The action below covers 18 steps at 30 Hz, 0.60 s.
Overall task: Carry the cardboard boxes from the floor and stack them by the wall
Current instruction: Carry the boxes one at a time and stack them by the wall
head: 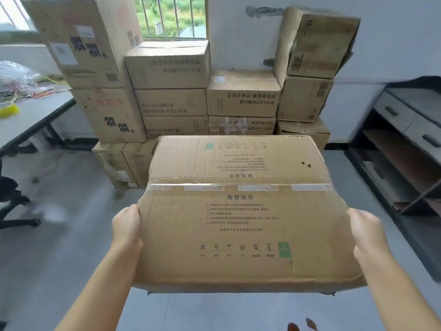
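Left grip (125,226): grasping the carried box (241,211) at 9 o'clock.
Right grip (366,231): grasping it at 3 o'clock.
Stacked boxes (242,96): standing at 12 o'clock.

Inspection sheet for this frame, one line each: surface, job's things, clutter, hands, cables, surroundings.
Surface: grey floor, mostly bare.
Job's things: carried box held level in the air, taped seam up; stacked boxes against the wall.
Clutter: plastic bag on the desk.
Hands: left hand and right hand grip opposite sides of the carried box.
Cables: tangled wires on the desk.
Surroundings: barred window, shelf unit on the right.
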Tool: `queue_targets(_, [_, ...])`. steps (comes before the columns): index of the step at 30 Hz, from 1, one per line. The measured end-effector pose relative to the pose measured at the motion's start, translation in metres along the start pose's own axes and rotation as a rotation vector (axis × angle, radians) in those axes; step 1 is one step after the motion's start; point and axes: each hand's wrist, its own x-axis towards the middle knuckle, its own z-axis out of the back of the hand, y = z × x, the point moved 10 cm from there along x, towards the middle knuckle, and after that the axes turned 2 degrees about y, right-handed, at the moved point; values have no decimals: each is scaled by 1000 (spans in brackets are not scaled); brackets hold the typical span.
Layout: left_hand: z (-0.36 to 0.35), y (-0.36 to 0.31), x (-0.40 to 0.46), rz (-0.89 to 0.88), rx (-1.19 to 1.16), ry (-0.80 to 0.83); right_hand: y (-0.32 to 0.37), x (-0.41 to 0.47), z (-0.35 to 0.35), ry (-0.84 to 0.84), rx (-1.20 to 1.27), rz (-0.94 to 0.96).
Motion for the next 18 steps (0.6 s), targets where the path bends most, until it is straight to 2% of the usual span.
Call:
queue_targets(10, [-197, -142, 126, -69, -76, 121, 168, 158, -89, -92, 103, 147])
queue_targets(18, [-352, -329, 247, -222, -154, 291, 325, 282, -178, -172, 210, 275])
